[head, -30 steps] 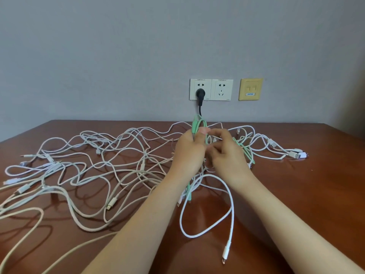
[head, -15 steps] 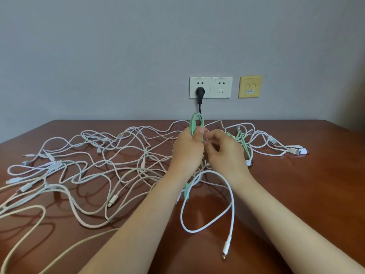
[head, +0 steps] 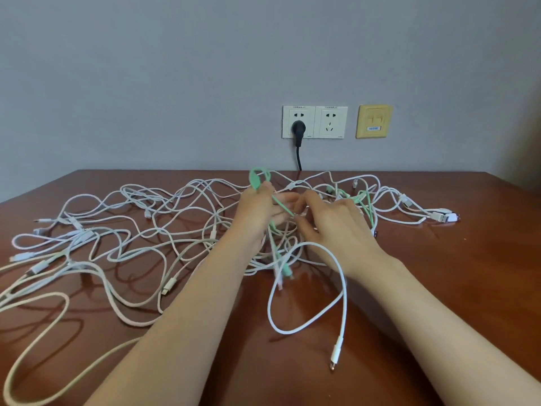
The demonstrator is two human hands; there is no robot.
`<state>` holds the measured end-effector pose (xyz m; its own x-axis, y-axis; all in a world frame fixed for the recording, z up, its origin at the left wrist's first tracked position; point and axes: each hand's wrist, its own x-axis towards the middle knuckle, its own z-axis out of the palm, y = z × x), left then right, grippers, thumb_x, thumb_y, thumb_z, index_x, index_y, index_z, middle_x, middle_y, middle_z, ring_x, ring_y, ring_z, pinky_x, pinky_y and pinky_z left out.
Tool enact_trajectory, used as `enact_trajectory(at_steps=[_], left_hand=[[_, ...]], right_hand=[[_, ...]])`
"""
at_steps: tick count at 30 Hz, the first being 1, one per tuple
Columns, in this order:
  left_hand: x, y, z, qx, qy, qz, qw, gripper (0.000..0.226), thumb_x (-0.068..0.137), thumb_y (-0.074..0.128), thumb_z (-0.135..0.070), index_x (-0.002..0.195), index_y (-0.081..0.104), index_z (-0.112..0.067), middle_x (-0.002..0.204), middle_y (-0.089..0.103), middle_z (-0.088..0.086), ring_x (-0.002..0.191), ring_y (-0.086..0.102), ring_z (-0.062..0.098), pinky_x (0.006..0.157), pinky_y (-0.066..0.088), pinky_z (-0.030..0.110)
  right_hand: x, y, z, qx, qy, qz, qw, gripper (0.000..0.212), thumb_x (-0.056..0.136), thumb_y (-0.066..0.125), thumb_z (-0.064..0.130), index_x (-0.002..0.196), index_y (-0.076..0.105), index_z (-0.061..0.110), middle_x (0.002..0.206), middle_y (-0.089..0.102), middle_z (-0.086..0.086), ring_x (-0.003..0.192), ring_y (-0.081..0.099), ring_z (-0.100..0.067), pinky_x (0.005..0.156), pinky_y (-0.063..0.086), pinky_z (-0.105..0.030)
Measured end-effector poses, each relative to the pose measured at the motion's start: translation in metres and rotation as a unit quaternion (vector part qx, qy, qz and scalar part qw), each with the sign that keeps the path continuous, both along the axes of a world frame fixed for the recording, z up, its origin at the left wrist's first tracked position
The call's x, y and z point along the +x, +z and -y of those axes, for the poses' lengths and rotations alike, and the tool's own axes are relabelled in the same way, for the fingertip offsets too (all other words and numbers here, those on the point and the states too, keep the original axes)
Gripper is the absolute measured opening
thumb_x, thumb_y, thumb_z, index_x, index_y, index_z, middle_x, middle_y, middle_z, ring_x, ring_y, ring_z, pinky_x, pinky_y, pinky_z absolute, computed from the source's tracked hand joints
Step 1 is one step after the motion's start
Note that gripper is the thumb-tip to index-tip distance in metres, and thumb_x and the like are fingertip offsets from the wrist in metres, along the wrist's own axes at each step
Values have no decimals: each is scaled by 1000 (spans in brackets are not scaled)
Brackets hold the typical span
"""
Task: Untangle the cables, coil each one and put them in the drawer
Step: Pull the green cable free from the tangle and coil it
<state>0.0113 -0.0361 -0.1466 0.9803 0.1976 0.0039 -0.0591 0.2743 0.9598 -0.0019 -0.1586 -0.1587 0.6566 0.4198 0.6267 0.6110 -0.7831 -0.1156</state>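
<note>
Now, head view: two bare arms reaching over a brown table (head: 468,288) full of cords.
Left hand (head: 257,212): fingers curled round the green cable (head: 256,178), small loop sticking up on top.
Right hand (head: 336,227): just beside the left, fingertips by the green strand; too blurry to tell if pinching or loose.
White cables (head: 131,230): spread wide across left and middle, crossing in one knotty mess.
Done so far: almost nothing, by the look of it; no neat coil anywhere.
Left to do: pull each cord free, wind it, put it away; drawer not seen.
Room: bare wood near and right; far edge at the wall, black plug (head: 298,128) there.
</note>
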Motion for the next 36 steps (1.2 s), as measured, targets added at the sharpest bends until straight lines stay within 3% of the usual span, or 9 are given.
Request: enact_trajectory(at_steps=[3, 7, 12, 17, 21, 25, 30, 33, 36], left_hand=[[2, 4, -9, -193, -27, -7, 981, 27, 104, 26, -15, 83, 42, -9, 54, 59, 5, 55, 64, 15, 72, 52, 32], [6, 3, -14, -236, -35, -9, 971, 35, 104, 24, -19, 71, 35, -14, 33, 30, -8, 26, 30, 5, 37, 38, 15], [8, 2, -14, -188, -20, -6, 982, 35, 104, 24, -18, 71, 35, -14, 31, 26, -9, 24, 21, 3, 29, 21, 12], [8, -1, -7, -46, -33, -53, 997, 35, 104, 26, -17, 70, 35, -16, 29, 24, -10, 22, 17, 2, 28, 15, 11], [6, -2, -6, 13, -50, -59, 997, 33, 103, 29, -17, 71, 36, -15, 29, 27, -10, 23, 19, 2, 29, 17, 11], [2, -1, 2, 75, -68, -56, 993, 43, 101, 28, -41, 72, 44, -14, 29, 34, -8, 21, 27, 4, 35, 23, 14], [-7, -1, 20, 6, -212, -76, 974, 62, 85, 13, -72, 58, 32, -20, 40, 24, -4, 25, 17, 4, 31, 15, 7], [-13, -2, 23, 83, -226, -69, 968, 56, 88, 16, -68, 67, 40, -22, 51, 22, -3, 28, 17, 2, 31, 15, 10], [-18, -4, 22, 184, -216, -46, 958, 48, 93, 19, -59, 83, 49, -23, 42, 24, -9, 30, 17, 1, 34, 14, 12]], right_hand=[[1, -4, 2, -5, -4, -4, 1000, 11, 96, 43, 26, 98, 51, 19, 68, 56, 7, 82, 59, -25, 78, 22, -29], [4, -5, 6, -1, -5, -25, 1000, 15, 95, 45, 29, 97, 56, 19, 79, 52, 8, 92, 54, -21, 84, 24, -31], [12, -5, 13, 28, -4, 34, 999, 18, 83, 48, 19, 87, 65, 15, 81, 60, -1, 85, 55, -30, 78, 29, -36], [11, -4, 9, 47, 41, 90, 994, 23, 81, 46, 22, 79, 68, 16, 69, 55, -2, 66, 54, -28, 66, 31, -32], [9, -1, 4, 64, 91, 67, 991, 28, 84, 45, 30, 85, 70, 17, 72, 53, -1, 71, 44, -15, 66, 23, -26], [9, 2, 4, 130, 112, -18, 985, 14, 85, 60, 30, 88, 60, 17, 75, 49, 11, 67, 40, -6, 61, 28, -21], [12, 1, 6, 178, 90, -57, 978, 23, 79, 52, -8, 82, 48, 15, 74, 47, 7, 67, 48, 1, 62, 35, -5], [18, -2, 11, 177, 72, -2, 982, 15, 76, 50, -6, 84, 56, 6, 83, 46, 1, 67, 40, 0, 63, 34, -7], [23, -3, 17, 187, 50, -24, 981, 9, 82, 56, -2, 88, 56, 5, 88, 46, -3, 66, 37, -6, 63, 33, -13]])
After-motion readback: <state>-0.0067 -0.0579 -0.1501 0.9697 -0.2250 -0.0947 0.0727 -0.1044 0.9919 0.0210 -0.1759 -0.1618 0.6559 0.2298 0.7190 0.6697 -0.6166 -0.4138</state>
